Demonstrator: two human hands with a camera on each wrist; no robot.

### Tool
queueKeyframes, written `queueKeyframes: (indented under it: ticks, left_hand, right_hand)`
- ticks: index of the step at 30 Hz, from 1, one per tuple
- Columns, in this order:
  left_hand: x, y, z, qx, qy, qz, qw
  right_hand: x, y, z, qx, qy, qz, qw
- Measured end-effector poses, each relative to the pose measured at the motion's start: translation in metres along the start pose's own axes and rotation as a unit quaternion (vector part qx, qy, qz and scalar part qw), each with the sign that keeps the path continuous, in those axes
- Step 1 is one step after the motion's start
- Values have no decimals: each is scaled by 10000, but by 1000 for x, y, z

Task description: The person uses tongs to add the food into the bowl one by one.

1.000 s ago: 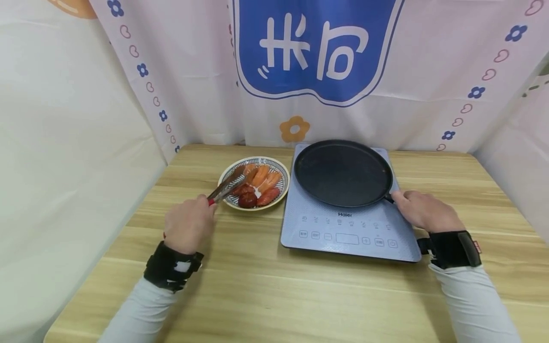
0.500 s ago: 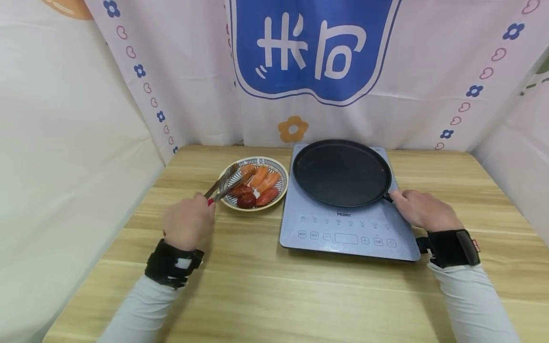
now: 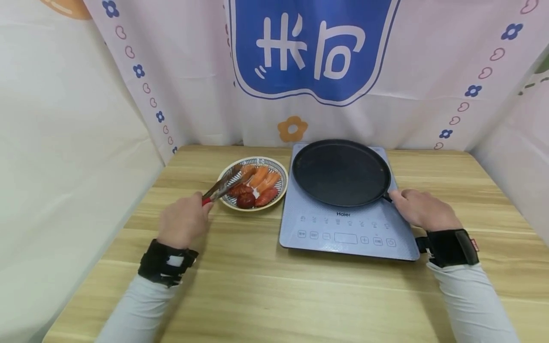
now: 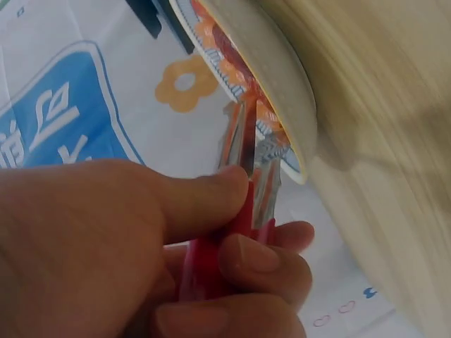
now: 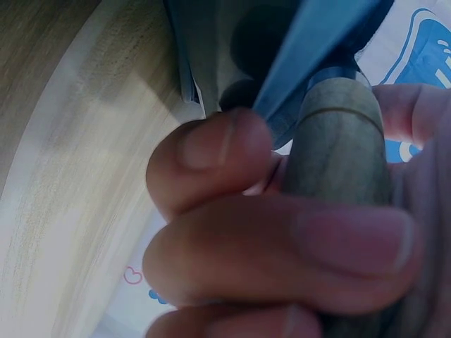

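Note:
My left hand [image 3: 182,221] grips a pair of tongs [image 3: 222,181] by the red handles, thumb on one side and fingers curled on the other in the left wrist view. The metal arms stand apart, their tips over the left part of a patterned plate [image 3: 253,209], right at an orange sausage-like piece [image 3: 247,170]. More orange strips [image 3: 259,176] and darker red pieces [image 3: 267,196] lie on this plate. My right hand [image 3: 424,209] holds the handle [image 5: 338,155] of a flat black pan [image 3: 341,172], its fingers wrapped round it in the right wrist view.
Under the pan is a pale blue induction cooker [image 3: 343,247], just right of the plate. Both stand on a wooden table [image 3: 257,295]. A white printed curtain [image 3: 193,109] hangs close behind the table's far edge.
My left hand has drawn slightly to the left with the tongs, whose tips spread a little and stay over the plate's left side. The right hand and pan hold still.

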State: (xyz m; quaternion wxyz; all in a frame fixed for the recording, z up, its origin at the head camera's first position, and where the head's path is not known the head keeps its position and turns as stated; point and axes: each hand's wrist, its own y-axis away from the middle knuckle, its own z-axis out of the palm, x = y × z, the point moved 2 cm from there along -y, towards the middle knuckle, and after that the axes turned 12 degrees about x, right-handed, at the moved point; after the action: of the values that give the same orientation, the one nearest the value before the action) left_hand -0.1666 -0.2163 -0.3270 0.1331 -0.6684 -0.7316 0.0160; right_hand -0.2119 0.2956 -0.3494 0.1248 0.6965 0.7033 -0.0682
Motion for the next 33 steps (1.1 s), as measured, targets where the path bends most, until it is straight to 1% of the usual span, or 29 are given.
queueKeyframes:
  ticks: [3,7,10,13,17,21,25,29,33]
  left_hand:
    - [-6,-3,-1,-255,69,-100,9996]
    - [-8,-4,-3,-598,148,-265,9977]
    - [-6,-5,-3,-710,135,-349,9968]
    - [-3,-5,1,-735,87,-395,9965]
    - [0,-4,7,-646,74,-438,9969]
    - [-3,-4,13,-365,72,-336,9987]
    - [-7,-5,15,-103,27,-181,9998]
    - [-9,-5,14,-6,-26,-93,10000]
    - [-11,-5,15,35,-82,-68,9999]
  right_hand:
    - [-1,0,0,15,-28,-4,10000]
    - [-1,0,1,-28,-73,23,10000]
    - [0,-1,1,2,-58,9,10000]
    - [1,-1,1,34,-28,-10,10000]
    - [1,-1,0,31,-15,9,10000]
    - [0,-1,0,3,-32,35,10000]
    - [0,-1,1,-35,-52,56,10000]
    - [0,-1,1,-31,-39,63,10000]
    - [0,0,0,3,-41,54,10000]
